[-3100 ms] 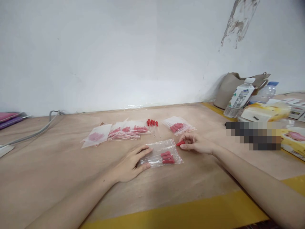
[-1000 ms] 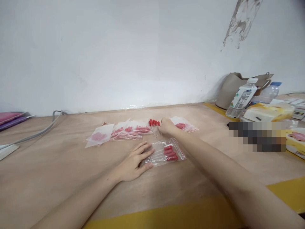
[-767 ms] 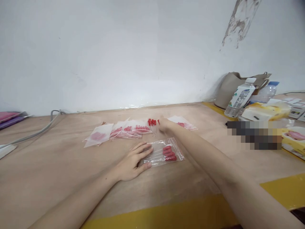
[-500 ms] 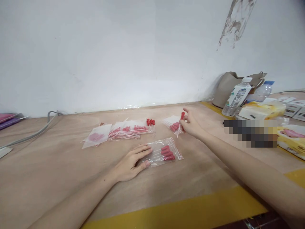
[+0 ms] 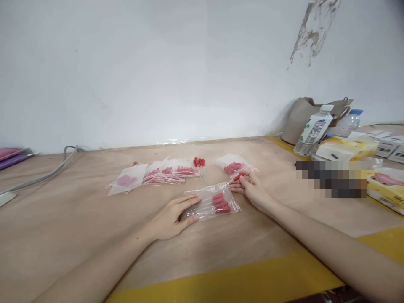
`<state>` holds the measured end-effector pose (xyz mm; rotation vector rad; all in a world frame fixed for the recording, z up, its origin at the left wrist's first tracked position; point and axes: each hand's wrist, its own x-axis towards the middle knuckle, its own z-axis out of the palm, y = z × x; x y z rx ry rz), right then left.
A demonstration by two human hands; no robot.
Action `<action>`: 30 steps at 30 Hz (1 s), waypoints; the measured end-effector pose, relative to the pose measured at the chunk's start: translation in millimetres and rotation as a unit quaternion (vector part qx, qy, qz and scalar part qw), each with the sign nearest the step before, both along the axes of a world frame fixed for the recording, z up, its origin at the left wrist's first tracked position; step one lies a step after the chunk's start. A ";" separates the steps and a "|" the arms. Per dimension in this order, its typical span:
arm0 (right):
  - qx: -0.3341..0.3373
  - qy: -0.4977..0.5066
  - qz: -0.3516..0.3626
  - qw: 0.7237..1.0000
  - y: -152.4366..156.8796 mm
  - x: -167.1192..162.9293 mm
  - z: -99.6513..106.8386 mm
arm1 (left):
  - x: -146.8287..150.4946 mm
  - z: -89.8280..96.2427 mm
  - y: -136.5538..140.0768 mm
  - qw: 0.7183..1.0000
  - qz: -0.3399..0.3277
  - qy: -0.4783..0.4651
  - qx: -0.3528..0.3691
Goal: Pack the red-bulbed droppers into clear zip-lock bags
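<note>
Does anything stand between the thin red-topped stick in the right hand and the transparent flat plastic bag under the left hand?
Nothing visible does. The right hand holds the thin red-topped stick at the red-edged side of the transparent flat plastic bag; the left hand rests on its opposite end.

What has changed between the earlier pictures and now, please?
The right hand took a thin-stemmed, red-topped piece from the loose red-topped group and brought it nearer, to the transparent, rectangular plastic bag, having let an earlier one go inside. The left hand stayed on the bag.
</note>
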<state>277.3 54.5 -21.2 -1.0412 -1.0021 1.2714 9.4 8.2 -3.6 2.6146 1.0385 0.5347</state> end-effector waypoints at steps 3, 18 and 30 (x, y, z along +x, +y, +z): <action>0.003 -0.039 0.053 0.998 -2.6 6.7 -0.3 | 0.1 0.0 0.1 1.000 -0.003 0.000 0.003; 0.022 -0.240 0.252 0.937 7.9 15.9 5.8 | -0.5 0.0 -0.2 1.000 0.001 0.009 0.004; 0.057 -0.215 0.154 0.963 4.3 -7.8 -1.3 | -0.2 -0.4 -0.2 1.000 0.000 0.017 0.004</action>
